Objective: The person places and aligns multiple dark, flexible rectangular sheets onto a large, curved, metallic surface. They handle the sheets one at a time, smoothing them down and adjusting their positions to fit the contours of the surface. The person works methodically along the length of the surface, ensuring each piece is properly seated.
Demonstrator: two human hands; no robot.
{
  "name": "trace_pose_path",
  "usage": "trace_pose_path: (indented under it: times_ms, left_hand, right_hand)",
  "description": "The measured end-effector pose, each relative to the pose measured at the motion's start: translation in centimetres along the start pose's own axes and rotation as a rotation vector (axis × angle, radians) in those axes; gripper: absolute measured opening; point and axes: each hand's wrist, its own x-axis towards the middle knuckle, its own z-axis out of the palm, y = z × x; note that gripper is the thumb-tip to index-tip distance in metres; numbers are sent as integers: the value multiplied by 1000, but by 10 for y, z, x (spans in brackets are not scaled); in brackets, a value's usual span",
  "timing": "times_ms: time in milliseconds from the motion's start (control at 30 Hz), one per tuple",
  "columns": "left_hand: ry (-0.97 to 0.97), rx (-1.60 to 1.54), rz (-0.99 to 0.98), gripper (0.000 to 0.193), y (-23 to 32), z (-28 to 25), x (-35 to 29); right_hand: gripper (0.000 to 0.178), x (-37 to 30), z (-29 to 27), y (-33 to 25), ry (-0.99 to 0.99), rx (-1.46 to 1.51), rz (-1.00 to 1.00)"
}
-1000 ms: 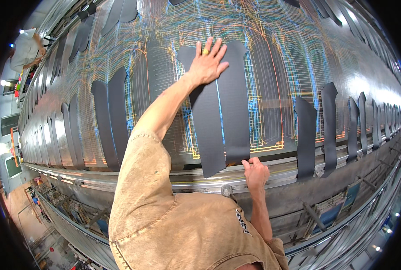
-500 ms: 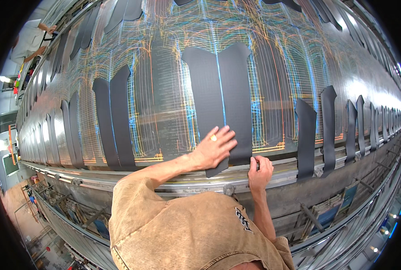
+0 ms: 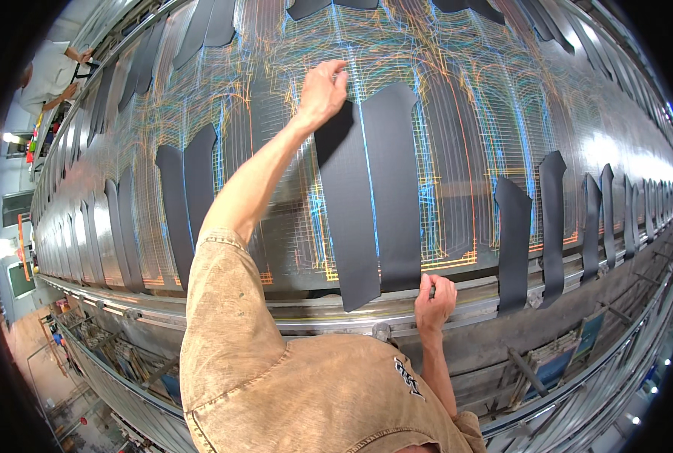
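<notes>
We curl our left hand (image 3: 321, 94) at the top edge of one flat black strip (image 3: 348, 204), right hand (image 3: 436, 306) by the metal rail (image 3: 314, 311); we can't tell if fingers (image 3: 444, 289) grip

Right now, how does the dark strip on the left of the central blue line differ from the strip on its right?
Lower end: the left strip reaches farther down, to a slanted edge over the metal rail; the right strip stops higher, with a straighter edge.
Upper end: the left strip's is partly behind the left hand; the right strip's is uncovered.
Both are long, dark and beside the blue line.
</notes>
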Motion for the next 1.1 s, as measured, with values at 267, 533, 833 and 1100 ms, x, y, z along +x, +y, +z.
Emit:
trace_pose_path:
  times_ms: [267,533,833,1100]
  left_hand:
    - [-591,348,465,78,60,18,-171]
    - [-765,174,532,76,108,-10,-291]
    - [-710,241,685,64,106,-6,-304]
    - [-858,169,828,62,97,-9,-302]
  right_hand:
    - [14,0,0,0,11,9,2]
    - [15,1,-1,0,6,21,-8]
    - [17,0,-2,2,-5,32,1]
    - [19,-2,2,4,6,23,-18]
